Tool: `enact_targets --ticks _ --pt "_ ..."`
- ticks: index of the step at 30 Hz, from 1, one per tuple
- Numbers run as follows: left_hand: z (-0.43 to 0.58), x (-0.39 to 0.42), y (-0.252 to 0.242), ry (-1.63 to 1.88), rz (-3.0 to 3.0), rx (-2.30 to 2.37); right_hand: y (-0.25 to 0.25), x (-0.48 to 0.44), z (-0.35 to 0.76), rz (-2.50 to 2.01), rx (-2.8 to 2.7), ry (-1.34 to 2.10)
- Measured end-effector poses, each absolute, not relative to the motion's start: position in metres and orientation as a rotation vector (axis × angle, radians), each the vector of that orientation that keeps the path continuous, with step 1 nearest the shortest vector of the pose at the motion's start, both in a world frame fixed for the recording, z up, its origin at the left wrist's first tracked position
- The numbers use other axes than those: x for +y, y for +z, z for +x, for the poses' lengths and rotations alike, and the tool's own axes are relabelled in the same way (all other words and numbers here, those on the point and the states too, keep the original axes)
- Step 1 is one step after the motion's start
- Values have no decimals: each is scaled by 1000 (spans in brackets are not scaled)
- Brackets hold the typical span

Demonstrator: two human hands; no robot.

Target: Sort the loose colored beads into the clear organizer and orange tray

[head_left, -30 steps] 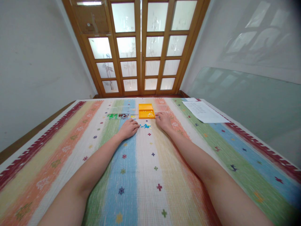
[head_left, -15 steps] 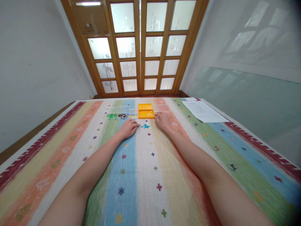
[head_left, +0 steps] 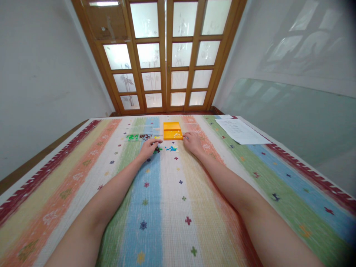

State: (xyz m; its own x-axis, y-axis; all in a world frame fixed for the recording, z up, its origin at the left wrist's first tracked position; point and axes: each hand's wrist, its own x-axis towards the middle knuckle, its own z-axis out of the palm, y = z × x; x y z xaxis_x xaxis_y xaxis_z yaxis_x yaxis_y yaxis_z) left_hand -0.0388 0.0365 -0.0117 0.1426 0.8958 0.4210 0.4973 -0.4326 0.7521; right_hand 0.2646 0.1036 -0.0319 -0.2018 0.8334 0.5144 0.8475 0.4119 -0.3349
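Left hand (head_left: pixel 149 148): had shifted up and leftward since half a second earlier, its fingertips no longer beside the blue bits (head_left: pixel 172 149); the fingers were partly stretched, pointing across toward the box, and whether they pinched anything could not be told.
Dark pile (head_left: pixel 158 150): had come into view just below those fingers, on the cloth (head_left: pixel 172 193), dark bits mixed with green (the hand had covered them until then).
What that opened up: two heaps now lay side by side, so the dark one was, by the look of it, within easy reach too.
Right hand (head_left: pixel 193 142): had stayed put, fingers curled in and the tips at the right edge of the box; any small thing between them was too tiny to make out.
Orange box (head_left: pixel 171 126): stood open beyond the blue bits, white bits (head_left: pixel 177 135) in its near half.
Clear tray (head_left: pixel 139 138): sat left of the box, with green bits (head_left: pixel 132 137), dark red bits (head_left: pixel 146 137) and yellow bits (head_left: pixel 156 137) in separate parts, the yellow nearest the left fingertips.
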Motion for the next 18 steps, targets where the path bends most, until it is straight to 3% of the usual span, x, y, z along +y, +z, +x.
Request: enact_targets --ticks 18 --pt "-124 71 -8 1800 887 1351 -32 102 264 -1401 -2023 -26"
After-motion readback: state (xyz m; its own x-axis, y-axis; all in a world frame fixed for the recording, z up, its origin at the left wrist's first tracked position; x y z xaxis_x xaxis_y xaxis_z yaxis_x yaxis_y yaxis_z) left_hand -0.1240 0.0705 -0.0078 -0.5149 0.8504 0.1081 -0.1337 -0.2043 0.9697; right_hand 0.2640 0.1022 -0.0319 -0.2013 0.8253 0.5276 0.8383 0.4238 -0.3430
